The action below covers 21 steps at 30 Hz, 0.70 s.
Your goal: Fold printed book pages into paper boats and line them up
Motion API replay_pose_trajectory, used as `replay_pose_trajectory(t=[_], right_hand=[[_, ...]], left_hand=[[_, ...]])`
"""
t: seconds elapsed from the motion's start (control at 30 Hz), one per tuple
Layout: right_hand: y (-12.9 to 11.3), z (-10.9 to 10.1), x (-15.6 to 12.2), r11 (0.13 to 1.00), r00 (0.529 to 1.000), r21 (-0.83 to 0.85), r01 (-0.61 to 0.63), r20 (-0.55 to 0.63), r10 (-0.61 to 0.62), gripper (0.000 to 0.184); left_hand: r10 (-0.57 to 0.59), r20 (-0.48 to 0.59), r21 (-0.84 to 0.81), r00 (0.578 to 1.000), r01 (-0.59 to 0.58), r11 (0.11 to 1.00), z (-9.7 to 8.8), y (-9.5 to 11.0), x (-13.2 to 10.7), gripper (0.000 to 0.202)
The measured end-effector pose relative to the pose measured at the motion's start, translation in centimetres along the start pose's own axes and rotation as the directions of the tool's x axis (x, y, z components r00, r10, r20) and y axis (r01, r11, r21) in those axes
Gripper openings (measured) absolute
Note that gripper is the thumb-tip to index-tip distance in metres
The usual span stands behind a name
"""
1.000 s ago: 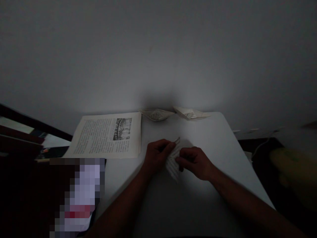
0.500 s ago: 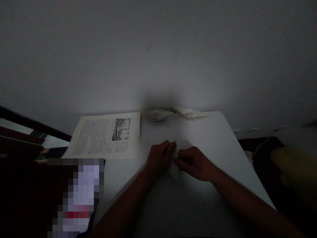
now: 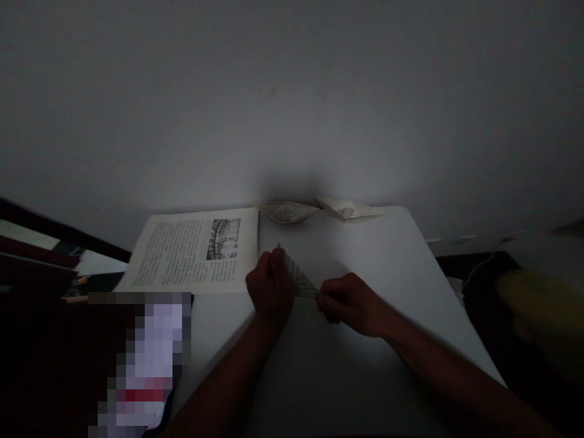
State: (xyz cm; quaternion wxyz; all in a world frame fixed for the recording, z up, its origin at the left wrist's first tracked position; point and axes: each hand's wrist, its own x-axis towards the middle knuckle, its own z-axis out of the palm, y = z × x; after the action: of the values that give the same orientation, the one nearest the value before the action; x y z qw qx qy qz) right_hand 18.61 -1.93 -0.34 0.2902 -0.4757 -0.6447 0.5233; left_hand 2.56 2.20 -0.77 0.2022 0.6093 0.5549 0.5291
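Observation:
A small folded piece of printed paper (image 3: pixel 297 278) is held between my two hands above the white table (image 3: pixel 387 267). My left hand (image 3: pixel 270 292) is closed on its left end, with the paper's point sticking up by the fingers. My right hand (image 3: pixel 349 303) pinches its right end. The paper is pulled out into a narrow triangle between them. Two folded paper boats, one (image 3: pixel 287 211) and the other (image 3: pixel 349 208), rest at the table's far edge against the wall.
An open book (image 3: pixel 196 249) with text and a picture lies on the table to the left of my hands. A blurred-out patch (image 3: pixel 141 359) covers the near left. Dark shelving stands at far left, and a cable and dim objects at right.
My hands have drawn apart, the left one moving left and up, and the folded paper has been stretched out between them into a longer pointed shape.

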Motion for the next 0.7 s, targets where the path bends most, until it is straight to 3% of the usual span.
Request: replay_pose_trajectory(t=[0.2, 0.37, 0.53, 0.63, 0.7], right_hand=[[-0.1, -0.1, 0.1, 0.994, 0.999, 0.100, -0.046, -0.001, 0.047, 0.030], [0.3, -0.2, 0.2, 0.989, 0.998, 0.148, -0.007, -0.067, 0.017, 0.031], [0.8, 0.0, 0.6, 0.875, 0.995, 0.483, -0.018, -0.079, 0.064, 0.029], [0.8, 0.2, 0.8, 0.850, 0.995, 0.524, -0.056, -0.046, 0.094, 0.028], [0.7, 0.1, 0.8, 0.853, 0.990, 0.518, -0.058, -0.083, 0.118, 0.027]], left_hand=[[-0.039, -0.080, -0.023, 0.996, 0.037, 0.999, 0.0, -0.2, 0.1, 0.042], [-0.101, -0.076, -0.103, 0.992, 0.093, 0.990, 0.1, -0.1, 0.2, 0.044], [-0.105, -0.008, -0.166, 0.994, 0.103, 0.981, 0.3, -0.4, -0.2, 0.046], [-0.152, 0.066, -0.236, 0.986, 0.164, 0.958, 0.8, -0.6, -0.5, 0.047], [-0.164, 0.155, -0.300, 0.974, 0.205, 0.932, 1.0, -0.7, -0.5, 0.047]])
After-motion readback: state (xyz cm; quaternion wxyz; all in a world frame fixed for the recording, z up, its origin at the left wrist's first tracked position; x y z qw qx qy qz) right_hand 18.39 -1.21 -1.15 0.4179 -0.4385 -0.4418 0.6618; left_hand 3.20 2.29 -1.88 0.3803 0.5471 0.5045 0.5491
